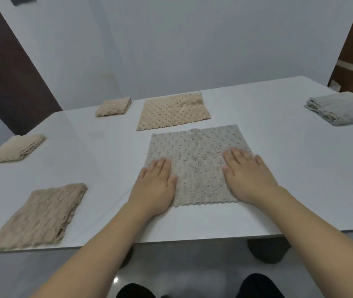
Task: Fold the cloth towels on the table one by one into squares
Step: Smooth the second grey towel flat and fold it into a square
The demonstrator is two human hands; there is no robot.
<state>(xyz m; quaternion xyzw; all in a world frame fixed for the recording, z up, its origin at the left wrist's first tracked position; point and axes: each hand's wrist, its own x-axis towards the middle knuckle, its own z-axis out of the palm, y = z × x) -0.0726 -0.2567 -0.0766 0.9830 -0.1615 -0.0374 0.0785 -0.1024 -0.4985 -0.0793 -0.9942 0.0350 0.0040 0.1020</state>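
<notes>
Both hands point(201, 179) flat on grey towel point(197, 160)

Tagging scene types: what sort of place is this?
Likely a plain indoor room set up for towel folding, perhaps a home: a bare white table, blank pale walls, and folded towels laid around a grey towel being flattened.

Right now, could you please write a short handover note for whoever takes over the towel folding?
Left hand and right hand: both flat, pressing the grey towel spread at the table's near edge.
Done, it seems: three folded beige towels on the left, and a folded grey stack far right.
Left: fold the grey towel, then the beige towel lying flat behind it.
</notes>
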